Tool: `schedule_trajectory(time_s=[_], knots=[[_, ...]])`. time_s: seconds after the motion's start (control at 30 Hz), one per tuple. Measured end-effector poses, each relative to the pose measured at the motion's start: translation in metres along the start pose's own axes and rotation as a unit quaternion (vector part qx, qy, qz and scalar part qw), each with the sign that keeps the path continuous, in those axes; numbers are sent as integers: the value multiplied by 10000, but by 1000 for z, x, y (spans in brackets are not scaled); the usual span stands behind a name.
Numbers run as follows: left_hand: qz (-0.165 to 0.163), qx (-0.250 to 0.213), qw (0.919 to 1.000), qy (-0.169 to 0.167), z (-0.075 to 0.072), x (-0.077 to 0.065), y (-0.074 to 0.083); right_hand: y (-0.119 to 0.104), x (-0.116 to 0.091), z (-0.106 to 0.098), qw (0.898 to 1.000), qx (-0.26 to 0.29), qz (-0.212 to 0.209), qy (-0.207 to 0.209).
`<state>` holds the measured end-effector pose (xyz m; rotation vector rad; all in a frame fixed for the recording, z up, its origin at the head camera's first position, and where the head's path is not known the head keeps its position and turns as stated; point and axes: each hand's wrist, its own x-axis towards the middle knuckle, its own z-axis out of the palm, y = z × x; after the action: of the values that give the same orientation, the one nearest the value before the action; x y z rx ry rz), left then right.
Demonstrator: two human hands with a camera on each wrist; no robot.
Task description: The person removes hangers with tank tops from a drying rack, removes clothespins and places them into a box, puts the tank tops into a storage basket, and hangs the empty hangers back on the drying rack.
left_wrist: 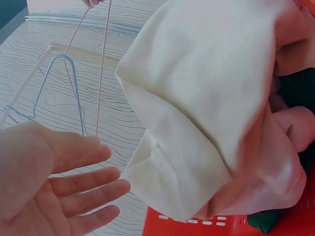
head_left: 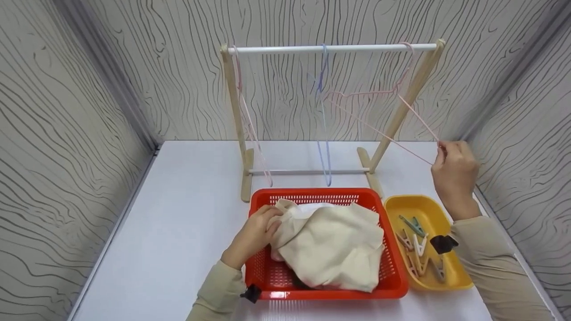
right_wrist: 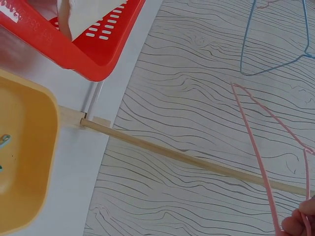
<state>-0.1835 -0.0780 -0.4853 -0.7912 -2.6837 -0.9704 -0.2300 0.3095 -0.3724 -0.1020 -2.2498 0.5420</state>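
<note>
A pink hanger [head_left: 374, 92] hooks over the right end of the rack's top bar, turned at an angle. My right hand [head_left: 456, 174] pinches its lower right corner between thumb and fingers; the right wrist view also catches those fingers [right_wrist: 298, 223] on the pink wire. Beige cloth [head_left: 332, 247] lies bunched in the red basket [head_left: 397, 285], partly covering white, pink and dark green fabric. My left hand [head_left: 254, 232] is at the cloth's left edge. Seen from the left wrist, that hand [left_wrist: 74, 189] has its fingers extended, fingertips right beside a cloth fold.
Behind the basket stands a wooden rack [head_left: 399, 111] with a white top bar [head_left: 281, 50]. Another pink hanger [head_left: 250, 116] hangs at its left, a blue hanger [head_left: 324, 111] mid-bar. A yellow tray [head_left: 461, 281] holding several clothespins [head_left: 419, 245] sits right of the basket. Patterned walls enclose the table.
</note>
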Motion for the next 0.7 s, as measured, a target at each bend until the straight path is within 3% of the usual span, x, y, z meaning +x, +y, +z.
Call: schedule_trajectory(time_s=[0.37, 0.7], knots=[[-162, -39, 9999, -19, -3, -1, 0, 9, -7, 7, 9990, 270, -300, -190], [-305, 27, 9995, 28, -8, 1, -3, 9, -10, 7, 9989, 143, -158, -421]])
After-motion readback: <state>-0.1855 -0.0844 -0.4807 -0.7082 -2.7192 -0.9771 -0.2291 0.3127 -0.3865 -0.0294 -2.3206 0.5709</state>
